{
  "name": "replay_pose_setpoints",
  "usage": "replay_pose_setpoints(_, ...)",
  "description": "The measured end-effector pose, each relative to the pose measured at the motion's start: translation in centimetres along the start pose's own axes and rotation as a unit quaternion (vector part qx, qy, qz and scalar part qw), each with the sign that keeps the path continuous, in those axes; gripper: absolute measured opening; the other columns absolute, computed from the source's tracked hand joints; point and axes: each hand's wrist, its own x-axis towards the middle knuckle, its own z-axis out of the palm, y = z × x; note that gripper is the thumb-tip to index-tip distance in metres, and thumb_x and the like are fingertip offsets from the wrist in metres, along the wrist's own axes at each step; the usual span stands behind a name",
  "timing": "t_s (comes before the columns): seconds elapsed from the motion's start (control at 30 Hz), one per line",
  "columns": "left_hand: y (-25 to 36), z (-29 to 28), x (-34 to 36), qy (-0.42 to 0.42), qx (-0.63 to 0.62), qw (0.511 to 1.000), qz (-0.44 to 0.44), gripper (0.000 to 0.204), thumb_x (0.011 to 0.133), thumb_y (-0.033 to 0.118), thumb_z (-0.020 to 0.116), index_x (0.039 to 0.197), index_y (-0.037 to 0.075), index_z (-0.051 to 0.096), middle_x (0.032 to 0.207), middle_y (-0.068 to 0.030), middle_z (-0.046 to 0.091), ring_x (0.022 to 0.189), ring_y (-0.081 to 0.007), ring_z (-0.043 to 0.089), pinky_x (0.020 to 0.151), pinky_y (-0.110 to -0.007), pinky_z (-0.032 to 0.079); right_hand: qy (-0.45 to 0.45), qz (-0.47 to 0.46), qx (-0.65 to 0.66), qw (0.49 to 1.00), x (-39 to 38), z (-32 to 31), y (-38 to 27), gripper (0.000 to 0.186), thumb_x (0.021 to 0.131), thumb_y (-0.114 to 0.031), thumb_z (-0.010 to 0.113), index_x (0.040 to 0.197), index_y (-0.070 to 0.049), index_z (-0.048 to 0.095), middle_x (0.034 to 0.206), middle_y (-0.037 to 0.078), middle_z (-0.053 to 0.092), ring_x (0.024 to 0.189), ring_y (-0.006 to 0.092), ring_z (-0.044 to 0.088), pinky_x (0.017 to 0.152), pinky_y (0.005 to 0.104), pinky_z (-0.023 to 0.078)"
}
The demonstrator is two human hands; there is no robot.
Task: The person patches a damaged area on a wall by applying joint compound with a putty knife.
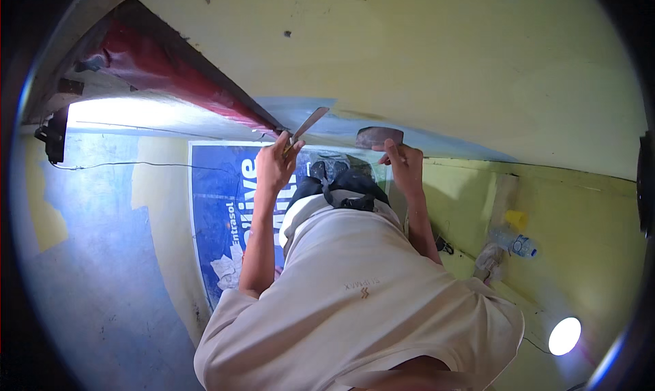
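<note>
My left hand (276, 162) is closed around the handle of a putty knife (312, 123), its narrow blade tilted up and to the right. A short way to the right, my right hand (406, 166) pinches the edge of a flat, dark, roughly rectangular scraper blade (375, 137). The two tools are apart from each other. Both are held up in front of the pale yellow wall (409, 57), close to a light blue-grey patch (300, 108) on it. Whether either blade touches the wall I cannot tell.
A red sheet (164, 67) hangs along a dark edge at upper left. Below it are a glaring light (150, 111), a thin cable (136, 164) and a blue banner (215, 186). At right lie a plastic bottle (515, 243), a yellow object (516, 219) and a round lamp (565, 336).
</note>
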Motion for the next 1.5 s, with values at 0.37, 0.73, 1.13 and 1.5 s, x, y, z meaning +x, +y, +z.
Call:
replay_pose_setpoints(0.37,0.1,-0.3,0.2,-0.007,-0.012,1.000,-0.015,0.030,0.095,0.029,0.066,0.088,0.004,0.052,0.060,-0.0217,0.054,0.061,-0.0473,0.055,0.051,-0.044,0.043,-0.030,-0.028,-0.044,0.998,0.5,-0.1,-0.6,0.041,0.100,-0.041,0.060,0.093,-0.007,0.080,0.055,0.007,0.063,0.052,0.0104,0.060,0.051,0.0289,0.045)
replay_pose_setpoints(0.73,0.4,1.2,-0.4,0.017,-0.061,0.997,-0.041,0.028,0.095,0.025,0.067,0.087,0.003,0.052,0.054,-0.0172,0.045,0.047,-0.0341,0.038,0.047,-0.035,0.038,-0.028,0.008,-0.069,0.997,0.0,-0.7,-1.2,0.040,0.101,-0.039,0.059,0.092,-0.006,0.080,0.056,0.008,0.065,0.052,0.0124,0.060,0.053,0.0292,0.045)
replay_pose_setpoints(1.13,0.9,0.0,-0.8,0.037,0.013,0.999,0.000,0.029,0.096,0.028,0.066,0.085,0.004,0.054,0.056,-0.0207,0.051,0.056,-0.0465,0.050,0.049,-0.041,0.041,-0.069,0.043,-0.088,0.993,0.0,-0.6,-1.7,0.038,0.100,-0.038,0.058,0.093,-0.007,0.080,0.055,0.008,0.063,0.052,0.0133,0.062,0.053,0.0301,0.045)
replay_pose_setpoints(1.5,0.0,-1.4,-0.1,-0.089,-0.029,0.994,-0.051,0.036,0.097,0.032,0.063,0.088,0.000,0.052,0.066,-0.0266,0.053,0.067,-0.0503,0.050,0.058,-0.046,0.043,-0.134,0.062,-0.010,0.989,-0.5,-0.7,0.3,0.041,0.102,-0.027,0.057,0.129,0.003,0.062,0.090,0.015,0.075,0.083,0.0215,0.076,0.056,0.0284,0.059)
